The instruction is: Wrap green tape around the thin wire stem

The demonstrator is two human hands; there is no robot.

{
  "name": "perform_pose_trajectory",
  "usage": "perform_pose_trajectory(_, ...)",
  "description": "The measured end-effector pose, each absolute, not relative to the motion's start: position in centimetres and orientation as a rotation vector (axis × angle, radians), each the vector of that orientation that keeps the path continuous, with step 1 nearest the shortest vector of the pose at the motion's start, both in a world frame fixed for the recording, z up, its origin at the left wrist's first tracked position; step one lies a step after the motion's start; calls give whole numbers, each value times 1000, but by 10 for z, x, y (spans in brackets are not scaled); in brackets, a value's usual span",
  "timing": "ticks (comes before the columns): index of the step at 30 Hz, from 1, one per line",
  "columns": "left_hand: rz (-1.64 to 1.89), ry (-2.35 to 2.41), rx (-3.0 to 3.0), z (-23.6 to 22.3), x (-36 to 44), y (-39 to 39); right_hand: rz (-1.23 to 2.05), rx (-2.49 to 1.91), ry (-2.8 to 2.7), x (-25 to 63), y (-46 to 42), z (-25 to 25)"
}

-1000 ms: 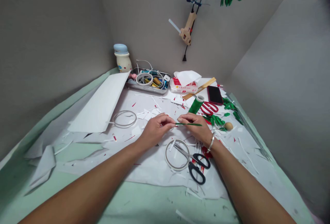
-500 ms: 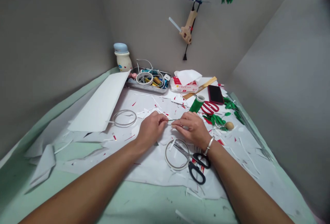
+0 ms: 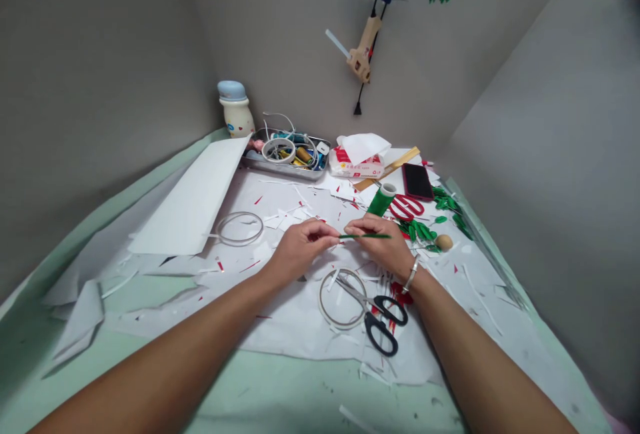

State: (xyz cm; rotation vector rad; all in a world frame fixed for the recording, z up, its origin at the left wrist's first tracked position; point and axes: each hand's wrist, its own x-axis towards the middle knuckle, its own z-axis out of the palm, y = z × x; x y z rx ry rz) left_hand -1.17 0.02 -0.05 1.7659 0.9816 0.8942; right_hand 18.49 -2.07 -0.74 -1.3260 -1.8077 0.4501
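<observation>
My left hand (image 3: 299, 249) and my right hand (image 3: 381, 243) meet over the paper-strewn table, both pinched on a thin green stick (image 3: 369, 236) that lies level between them. The left fingertips grip its left end, where a pale strip shows; the right fingers pinch it further along, and its green tip pokes out past them to the right. A silver bracelet circles my right wrist. Just below the hands lie black-handled scissors (image 3: 376, 319) across a clear tape ring (image 3: 342, 297).
A green tape roll (image 3: 381, 200), red scissors (image 3: 406, 207), a dark phone (image 3: 416, 181), green leaf pieces (image 3: 421, 230) and a wooden bead (image 3: 443, 242) lie to the right. A metal tray (image 3: 286, 162), tissue pack (image 3: 358, 163), bottle (image 3: 236, 110) and white sheet (image 3: 196, 195) sit behind. A glue gun (image 3: 361, 57) hangs on the wall.
Half a second ago my right hand lay closer to the left and covered the stick; now it has drawn back to the right and the green stick shows again.
</observation>
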Motion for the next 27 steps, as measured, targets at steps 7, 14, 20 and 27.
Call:
perform_pose_trajectory(7,1029,1161,1599,-7,-14,8,110,-1250,-2179,169,-29,-9)
perform_pose_trajectory(14,916,1315,2153,-11,-16,4,-111,-1196,-2200,170,-31,-3)
perform_pose_trajectory(20,813,1110,2411,-13,-15,1,140,-1237,-2000,178,-27,0)
perform_pose_trajectory(27,856,907,1942,-3,-11,-1,448,-1309,-1768,186,-21,-7)
